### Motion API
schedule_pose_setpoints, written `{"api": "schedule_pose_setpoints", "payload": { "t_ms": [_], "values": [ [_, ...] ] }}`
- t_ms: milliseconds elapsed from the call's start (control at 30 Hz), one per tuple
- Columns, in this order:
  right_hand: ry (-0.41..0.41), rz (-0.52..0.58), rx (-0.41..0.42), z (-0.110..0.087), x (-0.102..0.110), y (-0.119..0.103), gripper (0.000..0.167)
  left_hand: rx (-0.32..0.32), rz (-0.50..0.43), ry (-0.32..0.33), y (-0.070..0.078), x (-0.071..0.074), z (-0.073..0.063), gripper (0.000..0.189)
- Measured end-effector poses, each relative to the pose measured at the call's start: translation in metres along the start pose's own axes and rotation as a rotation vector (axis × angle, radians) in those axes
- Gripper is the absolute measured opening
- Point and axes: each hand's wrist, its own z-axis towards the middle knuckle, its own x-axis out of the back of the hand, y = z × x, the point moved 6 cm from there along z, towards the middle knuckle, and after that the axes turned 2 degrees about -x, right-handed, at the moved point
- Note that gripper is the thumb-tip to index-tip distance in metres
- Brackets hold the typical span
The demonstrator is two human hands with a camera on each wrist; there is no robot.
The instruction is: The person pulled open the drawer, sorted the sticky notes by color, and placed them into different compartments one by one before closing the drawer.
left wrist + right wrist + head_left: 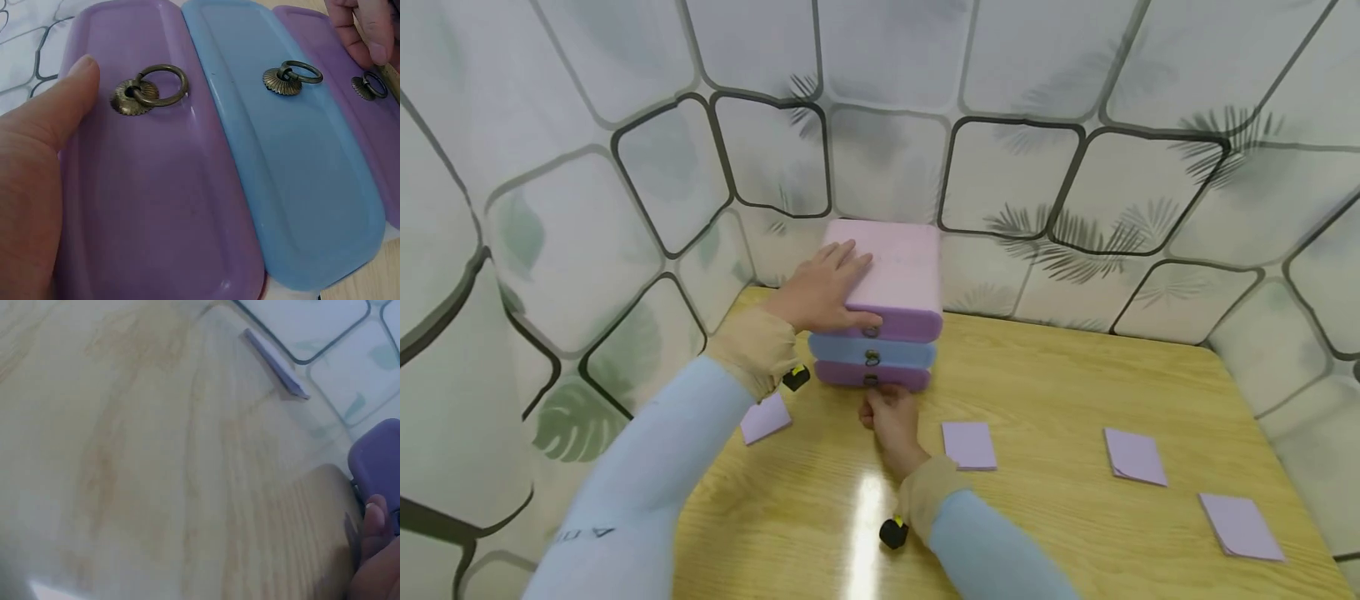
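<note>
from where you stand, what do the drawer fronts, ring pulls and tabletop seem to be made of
Drawer fronts: probably moulded plastic, satin-glossy, from the rounded edges and soft highlights. Ring pulls: likely metal, aged-brass finish, given the dull bronze sheen. Tabletop: glossy and wood-grained, reflecting light; real wood or laminate, unclear.

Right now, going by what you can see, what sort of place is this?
Probably an indoor workspace: a wooden table, leaf-patterned coverings behind and beside it, and a little chest of drawers on top.
</note>
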Motion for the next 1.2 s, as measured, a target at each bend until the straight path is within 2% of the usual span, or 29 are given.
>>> {"api": "schedule_pose_setpoints", "payload": {
  "t_ms": [100, 233, 400, 533, 867, 1200],
  "values": [
    [-0.001, -0.046, 0.018, 0.001, -0.001, 0.003, 0.031, 0.025, -0.004, -0.031, -0.002, -0.003, 0.003, 0.105],
    [0.015, -0.045, 0.032, 0.006, 0.000, 0.012, 0.032, 0.033, -0.010, -0.050, -0.001, -0.005, 0.004, 0.107],
    [0.031, -0.060, 0.013, 0.009, 0.001, 0.015, 0.027, 0.033, -0.020, -0.061, 0.000, -0.004, 0.004, 0.107],
    [0.001, -0.091, -0.029, 0.011, -0.001, 0.016, 0.024, 0.042, -0.020, -0.071, 0.001, -0.001, 0.005, 0.107],
    [-0.096, -0.001, -0.171, 0.019, 0.000, 0.019, 0.012, 0.067, -0.030, -0.081, 0.003, 0.002, 0.007, 0.106],
    [-0.157, 0.017, -0.187, 0.018, 0.001, 0.017, 0.011, 0.051, -0.049, -0.081, 0.004, 0.001, 0.010, 0.106]
  ]
}}
